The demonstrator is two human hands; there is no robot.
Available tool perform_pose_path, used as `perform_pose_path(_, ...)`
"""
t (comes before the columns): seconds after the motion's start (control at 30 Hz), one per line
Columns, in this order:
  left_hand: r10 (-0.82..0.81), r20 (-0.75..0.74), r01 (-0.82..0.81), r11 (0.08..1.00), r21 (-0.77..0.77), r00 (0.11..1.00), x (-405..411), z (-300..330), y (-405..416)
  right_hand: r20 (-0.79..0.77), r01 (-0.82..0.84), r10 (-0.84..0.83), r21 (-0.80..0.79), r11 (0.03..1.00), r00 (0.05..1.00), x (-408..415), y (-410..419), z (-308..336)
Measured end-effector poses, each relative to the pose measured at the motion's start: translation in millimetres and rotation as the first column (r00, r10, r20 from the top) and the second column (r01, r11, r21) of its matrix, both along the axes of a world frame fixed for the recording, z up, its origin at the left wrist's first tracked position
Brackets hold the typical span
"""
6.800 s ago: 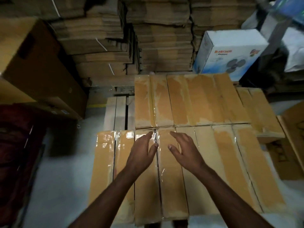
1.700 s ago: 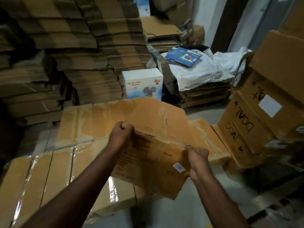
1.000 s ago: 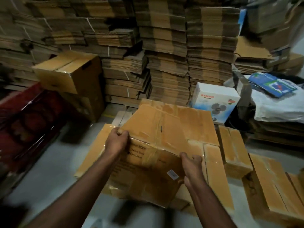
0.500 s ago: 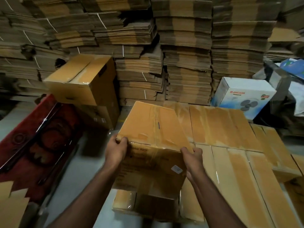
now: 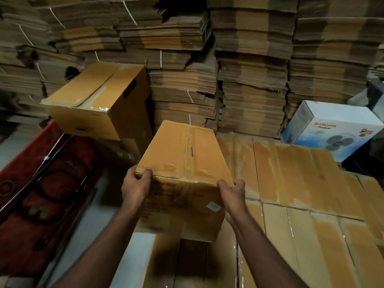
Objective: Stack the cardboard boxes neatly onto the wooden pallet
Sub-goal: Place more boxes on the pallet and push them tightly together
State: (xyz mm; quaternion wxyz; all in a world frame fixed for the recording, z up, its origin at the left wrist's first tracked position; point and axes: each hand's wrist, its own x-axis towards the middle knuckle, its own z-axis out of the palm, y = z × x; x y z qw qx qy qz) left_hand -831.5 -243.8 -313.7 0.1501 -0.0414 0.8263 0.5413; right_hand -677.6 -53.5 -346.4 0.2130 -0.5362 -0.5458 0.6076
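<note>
Two hands, left hand (image 5: 135, 187) and right hand (image 5: 232, 195), clamp the near top corners of a taped cardboard box (image 5: 184, 163) at frame centre, keeping it level above the stacked boxes (image 5: 291, 173), probably to set it down squarely.

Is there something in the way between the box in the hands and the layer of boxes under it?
Nothing visible. Both hands, left and right, grip the box above the layer of boxes. The spot right under it is hidden by the box itself.
</note>
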Motion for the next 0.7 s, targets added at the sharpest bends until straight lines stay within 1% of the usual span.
perform_pose_path(0.1,-0.033,0.004,0.033,0.999,0.02,0.999,-38.7,-15.9,19.0,0.002,0.034,-0.034,-0.012,0.999,0.999,-37.3,17.8,-10.0)
perform_pose_path(0.27,-0.1,0.011,0.098,0.991,0.093,0.995,-117.1,-54.6,53.5,0.035,0.074,-0.075,0.014,0.997,0.997,-110.5,45.5,-38.7)
perform_pose_path(0.37,-0.153,0.013,0.15,0.982,0.117,0.988,-177.2,-90.6,69.5,0.043,0.121,-0.122,0.023,0.992,0.992,-160.4,58.2,-70.4)
perform_pose_path(0.5,-0.173,0.049,0.165,0.977,0.137,0.984,-245.1,-139.9,95.2,0.093,0.137,-0.144,0.073,0.988,0.985,-220.6,73.6,-112.5)
perform_pose_path(0.7,-0.185,0.076,0.169,0.969,0.181,0.98,-301.3,-215.7,133.1,0.128,0.095,-0.117,0.168,0.981,0.985,-281.3,111.0,-182.6)
